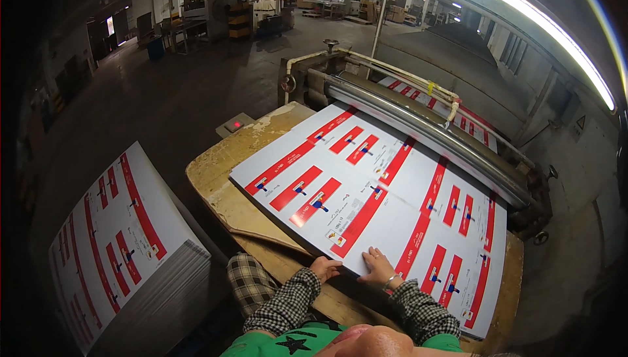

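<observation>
A large white printed sheet (358, 226) with red bands and small blue marks lies across a worn wooden feed table (226, 164). Its far edge reaches the metal roller (432, 141) of a machine. At the sheet's near edge, my left hand (326, 269) is closed on the rim, thumb on top and its other fingers partly hidden. Just to the right, my right hand (377, 267) rests on the sheet's surface with fingers apart, a bracelet at the wrist. Whether more sheets lie beneath is hard to make out.
A tall stack of similar printed sheets (140, 246) stands at the left, below the table. Handwheels (288, 83) and a pale pipe (392, 69) frame the roller. A small box with a red light (236, 125) sits by the table's far left corner. More printed sheets show beyond the roller.
</observation>
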{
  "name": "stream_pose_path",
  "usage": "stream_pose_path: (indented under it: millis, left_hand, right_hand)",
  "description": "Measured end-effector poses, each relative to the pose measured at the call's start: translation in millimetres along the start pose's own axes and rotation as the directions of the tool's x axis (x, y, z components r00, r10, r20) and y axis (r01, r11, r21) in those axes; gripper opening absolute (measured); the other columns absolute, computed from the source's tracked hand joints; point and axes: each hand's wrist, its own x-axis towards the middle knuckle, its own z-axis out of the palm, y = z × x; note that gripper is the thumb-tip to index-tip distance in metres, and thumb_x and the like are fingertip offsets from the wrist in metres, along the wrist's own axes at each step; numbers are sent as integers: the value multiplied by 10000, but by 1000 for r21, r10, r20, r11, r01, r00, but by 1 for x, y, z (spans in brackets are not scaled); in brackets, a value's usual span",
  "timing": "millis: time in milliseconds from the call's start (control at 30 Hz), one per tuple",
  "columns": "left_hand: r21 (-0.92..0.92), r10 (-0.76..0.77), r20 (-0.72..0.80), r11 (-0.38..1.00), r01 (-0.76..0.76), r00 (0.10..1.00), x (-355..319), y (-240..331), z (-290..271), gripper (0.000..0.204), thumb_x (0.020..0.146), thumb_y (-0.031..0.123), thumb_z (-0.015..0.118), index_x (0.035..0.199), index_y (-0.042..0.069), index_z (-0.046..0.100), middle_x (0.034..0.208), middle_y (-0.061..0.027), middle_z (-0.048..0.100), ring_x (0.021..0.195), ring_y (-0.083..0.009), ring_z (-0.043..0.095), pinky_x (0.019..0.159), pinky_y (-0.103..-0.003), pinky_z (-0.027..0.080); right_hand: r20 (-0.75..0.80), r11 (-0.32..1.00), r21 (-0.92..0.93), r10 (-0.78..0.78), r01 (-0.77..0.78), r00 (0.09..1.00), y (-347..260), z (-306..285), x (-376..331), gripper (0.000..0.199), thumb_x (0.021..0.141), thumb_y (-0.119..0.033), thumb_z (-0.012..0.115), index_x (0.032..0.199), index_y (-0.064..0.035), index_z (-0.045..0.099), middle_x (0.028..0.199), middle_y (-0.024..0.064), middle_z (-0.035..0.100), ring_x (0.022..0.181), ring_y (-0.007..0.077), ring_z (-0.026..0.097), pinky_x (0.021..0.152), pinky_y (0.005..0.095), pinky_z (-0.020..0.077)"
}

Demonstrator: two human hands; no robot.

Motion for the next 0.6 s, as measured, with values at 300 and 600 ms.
stream_pose_path:
  millis: [300,600]
  left_hand:
    - [162,26,-425,986,47,905,18,-14,-8,200,836,83,495,810,-111,533,705,-120,568,485,-176,538,445,-309,472]
    - [76,37,-319,997,-13,947,6,-1,13,193,835,73,484,868,-111,533,716,-129,567,524,-185,555,521,-337,520]
  right_hand:
    - [-258,916,400,99,14,961,-5,-97,-14,241,793,-133,544,967,0,644,931,177,654,801,233,660,728,286,510]
    - [-205,935,353,48,28,978,-10,-17,-19,275,771,-150,566,998,-8,629,1058,147,628,893,250,639,799,299,493]
